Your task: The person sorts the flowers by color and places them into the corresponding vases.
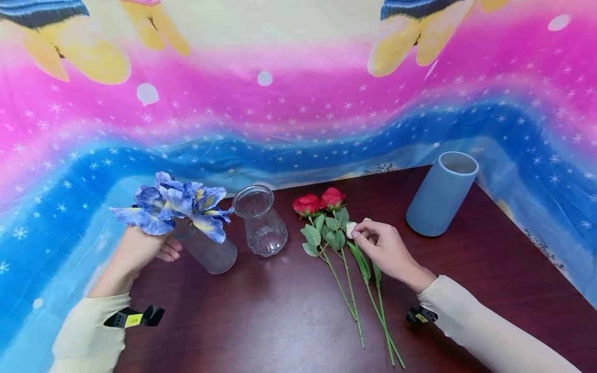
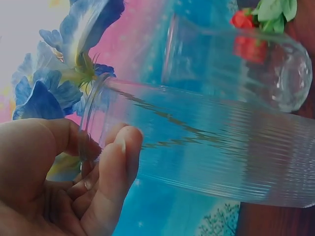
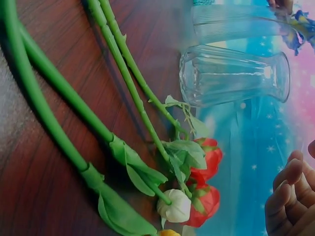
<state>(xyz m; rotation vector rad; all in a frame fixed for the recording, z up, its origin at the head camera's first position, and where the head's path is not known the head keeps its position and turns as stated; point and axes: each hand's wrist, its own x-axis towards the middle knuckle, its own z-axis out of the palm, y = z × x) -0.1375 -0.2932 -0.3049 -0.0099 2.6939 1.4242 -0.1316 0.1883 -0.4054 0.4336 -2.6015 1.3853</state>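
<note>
Blue artificial irises (image 1: 172, 202) stand in a tall ribbed glass vase (image 2: 211, 162), their stems crossing inside it. My left hand (image 1: 146, 248) is at the vase's mouth; the left wrist view shows thumb and a fingertip pinching at the rim, where one iris stem comes up. Its other fingers bend beside the glass. My right hand (image 1: 384, 248) is over a white bud (image 3: 174, 206) on a thick green stem (image 3: 49, 118). From the head its fingertips overlap the bud, but the right wrist view shows loosely curled fingers (image 3: 280, 196) apart from it. Red roses (image 1: 319, 201) lie beside.
Between the irises and the roses stands a second clear glass vase (image 1: 263, 223). A grey-blue vase (image 1: 440, 197) is at the back right of the dark wooden table (image 1: 261, 326). A printed pink and blue cloth (image 1: 298, 103) hangs behind the table and along its sides.
</note>
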